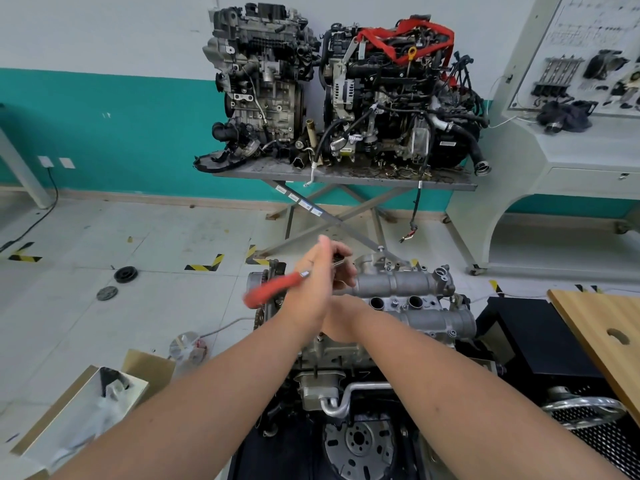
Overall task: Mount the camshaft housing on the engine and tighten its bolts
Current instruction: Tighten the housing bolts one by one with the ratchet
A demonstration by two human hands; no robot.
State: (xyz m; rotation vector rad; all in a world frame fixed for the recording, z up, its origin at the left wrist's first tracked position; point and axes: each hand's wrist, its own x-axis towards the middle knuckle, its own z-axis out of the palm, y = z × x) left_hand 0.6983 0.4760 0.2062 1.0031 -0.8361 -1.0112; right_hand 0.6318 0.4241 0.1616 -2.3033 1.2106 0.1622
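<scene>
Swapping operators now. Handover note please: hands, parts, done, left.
Left hand: on the red-handled wrench, fingers look fairly straight, so the grip itself can't be judged; handle is motion-blurred.
Right hand: mostly hidden behind the left, low on the engine; state unclear.
Housing: already seated on top of the engine.
Done: housing mounted.
Left: tightening appears under way at the housing's left end; bolt heads show on the housing, but which are tight can't be told. Check every one.
</scene>
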